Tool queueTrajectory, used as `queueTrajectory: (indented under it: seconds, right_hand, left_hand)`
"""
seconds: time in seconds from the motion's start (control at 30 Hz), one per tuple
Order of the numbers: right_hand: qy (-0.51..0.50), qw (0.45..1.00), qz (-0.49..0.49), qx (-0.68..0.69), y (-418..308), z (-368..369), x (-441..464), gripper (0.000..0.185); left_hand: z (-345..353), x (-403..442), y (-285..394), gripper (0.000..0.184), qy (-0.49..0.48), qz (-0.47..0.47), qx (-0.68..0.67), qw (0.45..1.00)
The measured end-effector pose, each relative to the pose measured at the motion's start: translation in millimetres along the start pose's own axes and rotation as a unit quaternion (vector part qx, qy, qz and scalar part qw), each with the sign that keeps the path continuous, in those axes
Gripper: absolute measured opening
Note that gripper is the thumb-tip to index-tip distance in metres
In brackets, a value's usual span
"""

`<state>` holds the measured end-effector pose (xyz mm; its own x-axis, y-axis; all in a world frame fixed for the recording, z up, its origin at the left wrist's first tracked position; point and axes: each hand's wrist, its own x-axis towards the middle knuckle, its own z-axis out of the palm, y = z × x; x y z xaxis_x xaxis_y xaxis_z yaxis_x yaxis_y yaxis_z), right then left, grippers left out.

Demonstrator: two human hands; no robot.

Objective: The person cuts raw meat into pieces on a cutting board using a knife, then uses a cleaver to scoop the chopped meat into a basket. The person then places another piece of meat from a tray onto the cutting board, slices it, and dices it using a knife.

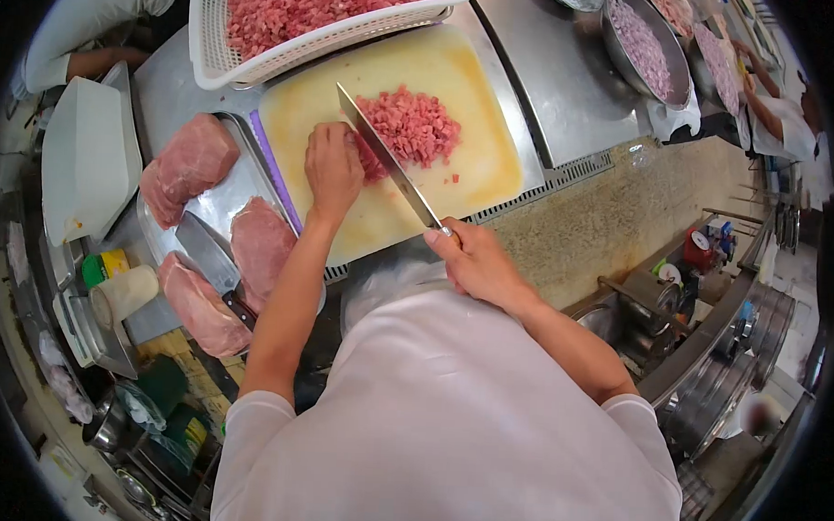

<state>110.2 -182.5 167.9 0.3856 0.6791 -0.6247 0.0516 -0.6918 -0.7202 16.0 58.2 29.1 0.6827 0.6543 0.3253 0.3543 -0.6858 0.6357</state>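
Observation:
My right hand [472, 262] is wrapped round the handle of a long knife [393, 168], whose blade slants up and left across the yellowed cutting board [481, 134]. Curled at the left of the blade, my left hand [334, 168] presses on a strip of raw meat [373, 160], partly hidden by the blade and fingers. Diced meat [413, 124] lies in a pile just right of the blade. Above the board, a white perforated basket [342, 39] holds more diced meat.
Left of the board, a metal tray [152, 222] carries large meat pieces [192, 165] and a cleaver [208, 253]. A white tub [90, 153] stands farther left. Bowls of chopped food [640, 48] are at the upper right. Other people's arms show at the upper left and upper right.

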Motion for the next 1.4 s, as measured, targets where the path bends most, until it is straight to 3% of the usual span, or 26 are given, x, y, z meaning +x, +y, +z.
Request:
queueTrajectory:
  seconds: [0.07,0.17,0.27,0.37,0.47,0.57,0.67,0.87,1.07,1.17,1.27,1.37,1.4]
  right_hand:
    - [-0.001,1.000,0.008,0.015,-6,5,5,0.046]
    - [0.005,0.996,-0.072,0.045,5,25,52,0.048]
    - [-0.026,0.998,0.013,0.047,-21,28,88,0.050]
    - [0.005,0.999,-0.027,0.032,-18,24,84,0.051]
    - [-0.005,1.000,-0.013,0.008,-33,-2,41,0.051]
    - [-0.011,0.997,-0.060,-0.037,-25,-7,26,0.050]
    - [-0.075,0.997,-0.032,0.016,-13,4,59,0.049]
    - [-0.024,0.999,-0.004,-0.023,-28,9,81,0.049]
    - [-0.089,0.992,0.001,-0.093,-36,-21,49,0.048]
    - [-0.114,0.992,-0.002,-0.049,-46,-5,80,0.049]
    - [-0.079,0.994,-0.073,-0.032,-42,15,104,0.047]
    - [-0.026,0.997,-0.058,-0.043,-23,7,105,0.046]
    - [-0.003,0.996,-0.080,-0.041,-17,4,101,0.045]
  left_hand:
    - [8,3,2,0.019,0.008,0.030,0.060,0.998]
    - [15,-1,-1,0.019,0.028,0.051,0.086,0.995]
    - [18,-1,-2,0.016,0.045,0.057,0.097,0.993]
    - [12,-1,-3,0.014,0.048,0.025,-0.006,0.999]
    - [-2,3,-3,0.016,0.024,-0.016,-0.022,0.999]
    - [4,2,-4,0.017,0.010,-0.003,0.035,0.999]
    - [13,-1,-5,0.013,0.040,0.017,0.075,0.996]
    - [4,0,-6,0.015,0.063,0.023,-0.039,0.997]
    - [5,-9,-7,0.014,0.061,-0.025,0.032,0.997]
    - [10,-9,-10,0.015,0.044,-0.018,0.095,0.994]
    - [9,-10,-19,0.016,0.033,-0.016,0.086,0.996]
    - [-4,-20,-16,0.040,-0.005,-0.020,0.000,1.000]
    - [-10,-21,-7,0.050,-0.011,0.016,0.010,1.000]
